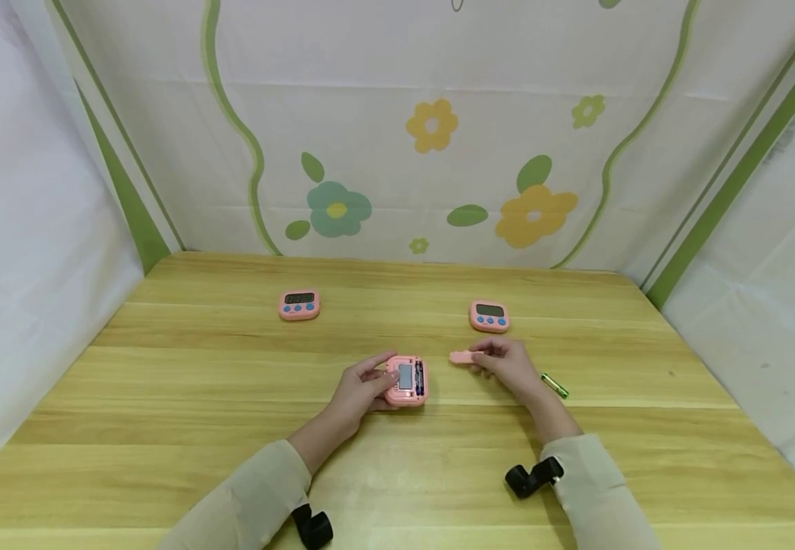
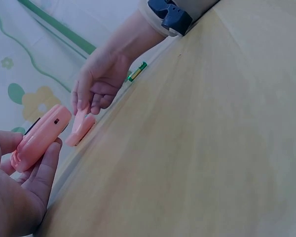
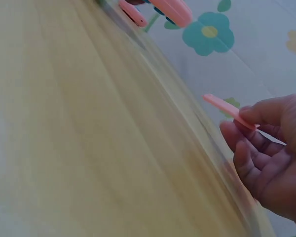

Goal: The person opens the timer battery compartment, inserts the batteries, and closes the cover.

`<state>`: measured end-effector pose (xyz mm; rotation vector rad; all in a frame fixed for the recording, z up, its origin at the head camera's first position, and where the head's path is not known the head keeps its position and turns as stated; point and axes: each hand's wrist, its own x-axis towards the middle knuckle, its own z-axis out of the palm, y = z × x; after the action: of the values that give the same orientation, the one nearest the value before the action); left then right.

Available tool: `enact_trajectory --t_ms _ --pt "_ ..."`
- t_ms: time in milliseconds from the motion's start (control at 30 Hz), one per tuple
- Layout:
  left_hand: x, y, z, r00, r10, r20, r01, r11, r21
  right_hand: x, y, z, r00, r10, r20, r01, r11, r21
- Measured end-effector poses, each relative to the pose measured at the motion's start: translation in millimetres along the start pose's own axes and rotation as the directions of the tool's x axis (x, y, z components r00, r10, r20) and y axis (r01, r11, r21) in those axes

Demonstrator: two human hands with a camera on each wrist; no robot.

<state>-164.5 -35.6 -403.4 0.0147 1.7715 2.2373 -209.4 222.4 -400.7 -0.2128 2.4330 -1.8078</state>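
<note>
My left hand (image 1: pixel 358 393) grips a pink digital timer (image 1: pixel 408 391) by its left side, its back turned up. Batteries (image 1: pixel 420 378) lie in the open compartment along the timer's right edge. Between thumb and fingers, my right hand (image 1: pixel 507 365) pinches a small pink battery cover (image 1: pixel 462 357), held to the right of the timer and apart from it. The right wrist view shows the cover (image 3: pixel 227 108) as a thin strip. In the left wrist view the held timer (image 2: pixel 42 136) is seen edge-on, above the table.
A green battery (image 1: pixel 554 385) lies on the wooden table (image 1: pixel 163 428) just right of my right wrist. Two more pink timers, one at the back left (image 1: pixel 298 305) and one at the back right (image 1: pixel 489 316), rest face up. A flowered curtain (image 1: pixel 383 92) stands behind the table.
</note>
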Motion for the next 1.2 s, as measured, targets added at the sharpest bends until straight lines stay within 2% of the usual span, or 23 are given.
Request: enact_trajectory --t_ms 267,467,667,967,1200 --pt "0.4 -1.9 -1.1 1.000 0.010 0.003 -0.010 1.000 -0.005 -3.8 -17 18 0.993 0.095 0.077 -0.106 0.983 0.150" --pt "1.0 -2.8 -0.6 1.000 0.009 0.005 -0.009 1.000 -0.013 -8.2 -27 25 0.990 0.064 0.127 -0.088 0.976 0.197" --pt "0.6 -2.3 -0.4 1.000 0.011 0.003 -0.011 1.000 -0.014 -9.1 -32 33 0.988 0.016 0.153 -0.046 0.980 0.191" --pt "1.2 -2.2 0.2 1.000 0.012 -0.011 -0.012 1.000 -0.018 -9.5 -37 52 0.980 -0.047 0.193 0.024 0.992 0.120" --pt "1.1 -0.8 0.6 1.000 0.004 -0.016 -0.004 1.000 -0.008 -7.9 -39 60 0.983 -0.027 0.183 0.017 0.998 0.056"
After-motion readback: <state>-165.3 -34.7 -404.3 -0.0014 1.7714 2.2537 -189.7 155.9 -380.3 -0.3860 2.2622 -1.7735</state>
